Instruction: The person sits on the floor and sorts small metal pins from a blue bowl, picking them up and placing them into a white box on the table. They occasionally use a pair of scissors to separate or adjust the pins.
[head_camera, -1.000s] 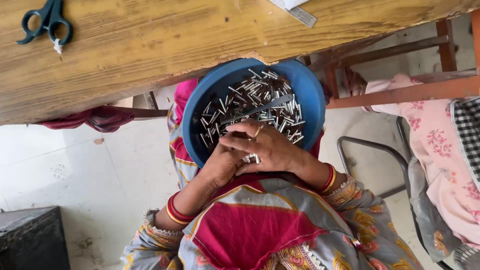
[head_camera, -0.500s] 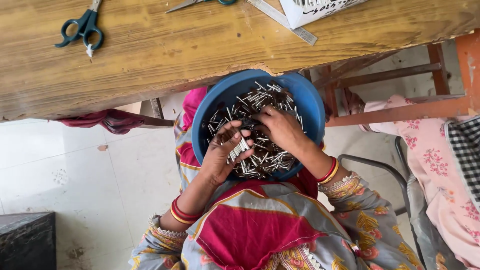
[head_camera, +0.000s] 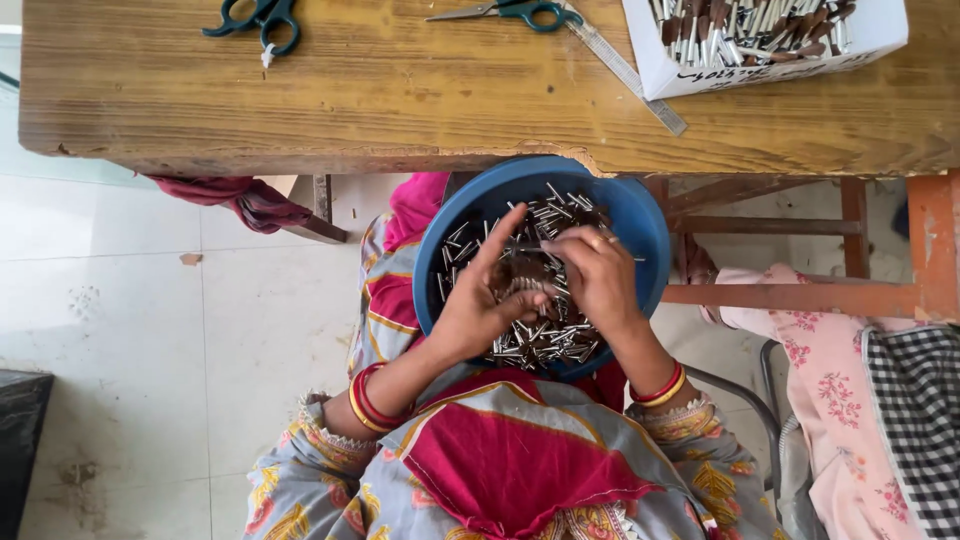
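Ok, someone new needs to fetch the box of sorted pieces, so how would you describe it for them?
Look at the long wooden table above the round blue plastic bowl. At its far right edge sits a white cardboard box packed with thin silver and brown sticks. It is the only box there; beside it lie only a metal ruler and scissors.

Bench (head_camera: 400, 90) edge overhanging the far rim of the blue bowl (head_camera: 640, 215), both hands filling the bowl's middle, open floor (head_camera: 150, 330) lying leftward, chair frame (head_camera: 800, 295) crowding the right
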